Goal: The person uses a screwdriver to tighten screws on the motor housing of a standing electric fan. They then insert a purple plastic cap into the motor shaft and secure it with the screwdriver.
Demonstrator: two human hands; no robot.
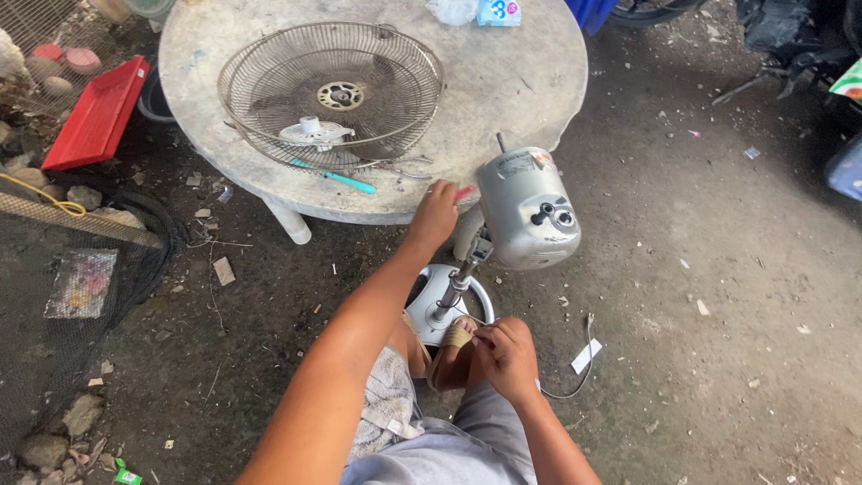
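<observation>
Left hand (pixel 434 214) closed on a red-tipped tool (pixel 465 192) (mostly hidden); right hand (pixel 505 355) curled, its contents unclear.

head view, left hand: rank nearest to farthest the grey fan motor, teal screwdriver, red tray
From the left hand at the table edge:
1. grey fan motor, just to its right
2. teal screwdriver, left on the table
3. red tray, far left on the ground

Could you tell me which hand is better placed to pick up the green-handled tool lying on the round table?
Probably the left hand. It is already up at the table edge beside the fan motor, close to the green-handled tool. The right hand is low, near the knee and fan base.
</observation>
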